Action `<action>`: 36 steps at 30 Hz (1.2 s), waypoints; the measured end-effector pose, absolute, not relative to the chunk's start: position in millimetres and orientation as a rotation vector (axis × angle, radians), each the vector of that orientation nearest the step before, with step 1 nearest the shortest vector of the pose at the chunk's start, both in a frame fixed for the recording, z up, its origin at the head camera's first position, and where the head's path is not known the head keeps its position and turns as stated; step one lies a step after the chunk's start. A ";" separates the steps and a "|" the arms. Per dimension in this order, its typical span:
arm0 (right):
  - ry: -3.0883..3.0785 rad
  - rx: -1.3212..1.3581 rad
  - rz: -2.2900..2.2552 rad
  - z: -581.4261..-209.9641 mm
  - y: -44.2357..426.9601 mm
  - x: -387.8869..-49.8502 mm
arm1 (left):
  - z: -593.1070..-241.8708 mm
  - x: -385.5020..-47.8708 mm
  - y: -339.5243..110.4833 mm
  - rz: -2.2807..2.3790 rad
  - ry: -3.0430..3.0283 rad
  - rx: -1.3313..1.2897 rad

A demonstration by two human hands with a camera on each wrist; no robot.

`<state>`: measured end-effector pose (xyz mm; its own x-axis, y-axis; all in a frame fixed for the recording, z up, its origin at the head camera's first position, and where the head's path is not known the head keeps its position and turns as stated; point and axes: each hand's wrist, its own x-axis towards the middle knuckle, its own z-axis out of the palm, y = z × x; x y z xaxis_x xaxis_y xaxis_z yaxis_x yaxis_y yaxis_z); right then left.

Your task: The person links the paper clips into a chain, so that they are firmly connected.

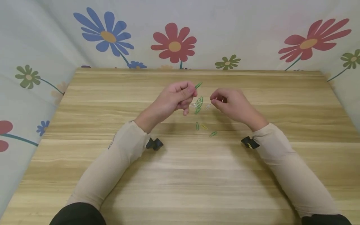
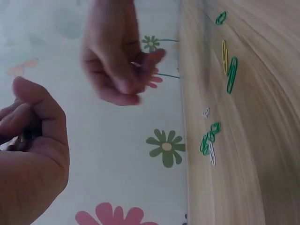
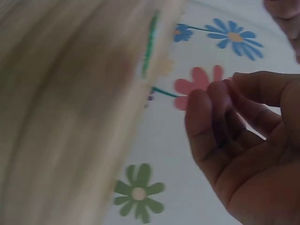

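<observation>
A flowered curtain [image 1: 205,28] is hanging behind the wooden table [image 1: 197,181] where, with the small pile of paper clips [image 1: 198,106] as clock centre, my left hand [image 1: 180,95] at ten is pinching a green clip [image 1: 198,84] at twelve. My right hand [image 1: 232,103], at three, is curving its fingers near a white clip [image 1: 208,106]; whether it is gripping anything, I cannot tell. By my reading, little is done: one clip is up, while a second green clip [image 1: 197,126] at six, a yellow clip [image 1: 204,127] and a third green clip [image 1: 213,134] towards five are lying apart from the pile. Whether the piled ones are linking or merely overlapping is staying unclear. My left sleeve [image 1: 123,156] is carrying dark marks, too small for reading.
</observation>
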<state>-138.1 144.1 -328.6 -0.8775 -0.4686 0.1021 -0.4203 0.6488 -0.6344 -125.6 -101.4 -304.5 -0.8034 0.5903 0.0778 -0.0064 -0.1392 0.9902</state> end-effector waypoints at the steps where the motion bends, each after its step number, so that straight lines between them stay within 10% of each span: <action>1: 2.769 -0.716 -0.994 -334.7 144.3 -142.8 | -305.4 -126.9 -101.3 2.011 1.731 0.636; 36: 2.817 -0.562 -0.259 -349.9 106.2 -158.0 | -395.3 -152.4 -99.5 2.237 1.566 0.360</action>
<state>-158.0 106.2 -349.9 -0.8923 -0.3971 -0.2147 -0.3513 0.9095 -0.2221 -152.4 -99.5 -395.3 -0.8930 0.4499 -0.0107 -0.1639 -0.3030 0.9388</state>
